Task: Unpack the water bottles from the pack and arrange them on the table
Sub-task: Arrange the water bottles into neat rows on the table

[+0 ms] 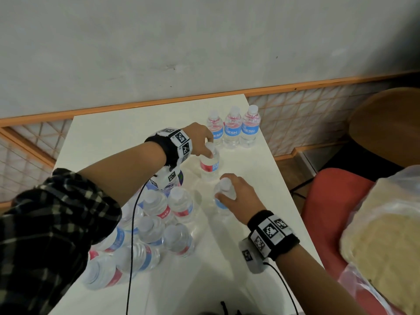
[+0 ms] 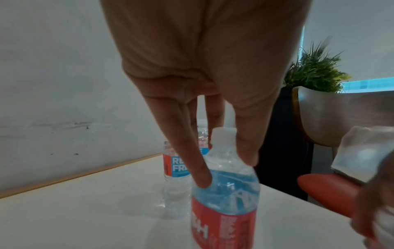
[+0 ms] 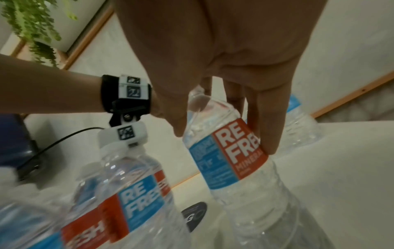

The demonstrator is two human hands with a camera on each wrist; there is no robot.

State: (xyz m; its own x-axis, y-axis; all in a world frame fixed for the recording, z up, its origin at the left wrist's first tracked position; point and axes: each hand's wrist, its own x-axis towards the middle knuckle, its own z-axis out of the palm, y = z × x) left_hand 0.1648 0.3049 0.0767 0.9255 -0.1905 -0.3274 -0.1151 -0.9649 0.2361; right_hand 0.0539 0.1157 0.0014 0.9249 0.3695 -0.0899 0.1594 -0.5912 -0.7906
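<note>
Left hand (image 1: 201, 142) gripped one upright water bottle (image 1: 210, 165) by its neck, right hand (image 1: 241, 194) gripped a nearer bottle (image 1: 221, 201), three bottles (image 1: 233, 130) stood far right on the white table (image 1: 109, 133)

Head view looks down; 2 close wrist views share the table (image 1: 141, 123).

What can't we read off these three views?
- Pack wrap: head view, the clustered bottles sit partly under the left forearm; no wrap can be made out.
- Bottle count there: the sleeve covers the near ones.
- Base of the right hand's bottle: right wrist view, blurred; on the table or lifted is unclear.
</note>
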